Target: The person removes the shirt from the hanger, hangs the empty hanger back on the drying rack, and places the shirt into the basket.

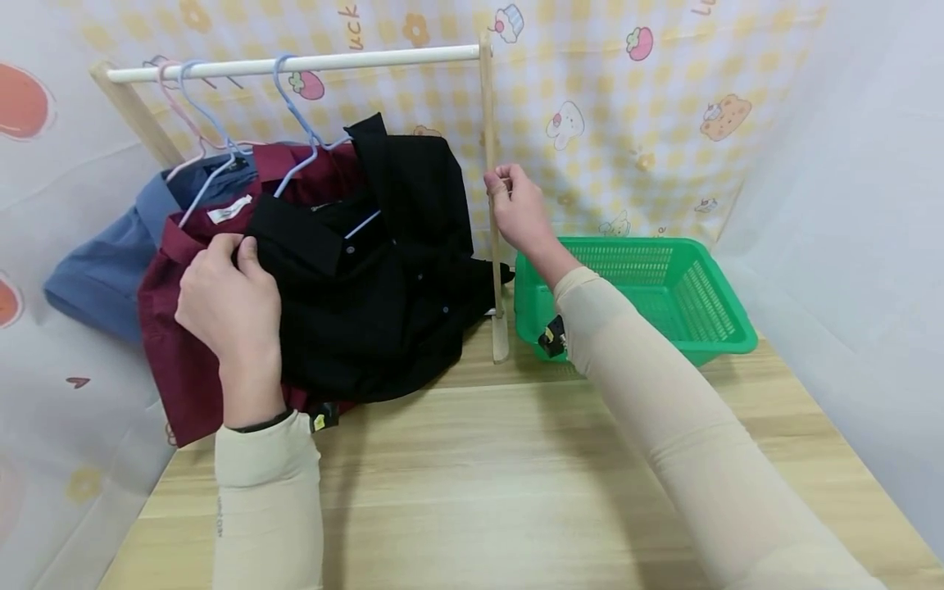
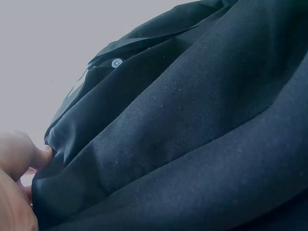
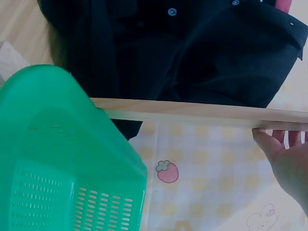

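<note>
A black shirt (image 1: 347, 319) with small buttons hangs on a blue hanger (image 1: 298, 115) from the clothes rack's white rail (image 1: 383, 57). My left hand (image 1: 232, 299) pinches the shirt near its shoulder, left of the collar; the left wrist view shows the thumb (image 2: 44, 156) pressed on the dark cloth. Over at the rack's right side, my right hand (image 1: 519, 209) grips the upright wooden post (image 1: 488, 115), its fingertips round the wood. Behind the black shirt hang a maroon shirt (image 1: 165, 328) on a hanger and a blue shirt (image 1: 103, 262), both partly covered.
A green plastic basket (image 1: 726, 324) with slotted walls stands right of the post, partly behind my right forearm. The rack's wooden foot (image 1: 501, 340) rests on the wood-grain table (image 1: 472, 492). A patterned cloth (image 1: 627, 98) hangs behind everything.
</note>
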The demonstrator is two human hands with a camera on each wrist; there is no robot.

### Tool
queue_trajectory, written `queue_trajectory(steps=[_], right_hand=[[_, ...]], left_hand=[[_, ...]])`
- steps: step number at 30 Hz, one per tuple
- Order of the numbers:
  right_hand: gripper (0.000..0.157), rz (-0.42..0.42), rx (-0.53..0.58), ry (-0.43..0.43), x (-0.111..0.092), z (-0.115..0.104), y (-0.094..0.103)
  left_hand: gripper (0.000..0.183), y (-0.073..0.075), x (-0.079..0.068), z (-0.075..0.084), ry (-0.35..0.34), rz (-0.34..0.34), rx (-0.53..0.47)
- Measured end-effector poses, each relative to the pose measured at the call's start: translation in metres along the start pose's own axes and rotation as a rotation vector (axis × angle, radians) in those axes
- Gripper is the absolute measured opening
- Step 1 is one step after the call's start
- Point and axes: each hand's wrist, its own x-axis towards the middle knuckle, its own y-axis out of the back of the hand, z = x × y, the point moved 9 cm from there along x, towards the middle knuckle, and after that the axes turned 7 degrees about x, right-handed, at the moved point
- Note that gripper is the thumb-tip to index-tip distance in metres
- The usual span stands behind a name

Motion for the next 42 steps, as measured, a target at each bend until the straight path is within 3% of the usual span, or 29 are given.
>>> queue_trajectory(steps=[12, 24, 32, 36, 42], right_hand=[[0.045, -0.020, -0.015, -0.015, 0.002, -0.001, 0.003], [0.040, -0.032, -0.031, -0.010, 0.002, -0.001, 0.000], [0.041, -0.051, -0.036, -0.046, 0.005, 0.003, 0.000], [0.039, -0.049, -0.037, -0.039, 0.005, 0.002, 0.000], [0.040, -0.051, -0.041, -0.050, 0.005, 0.001, 0.000]], left_hand=[[0.039, 0.012, 0.007, 0.013, -0.051, 0.037, -0.032], [0.040, 0.038, 0.009, 0.014, -0.059, 0.151, -0.053], [0.041, 0.055, 0.006, -0.008, -0.009, 0.194, -0.155], [0.038, 0.063, 0.002, -0.022, 0.020, 0.239, -0.211], [0.043, 0.082, -0.010, -0.035, 0.053, 0.337, -0.214]])
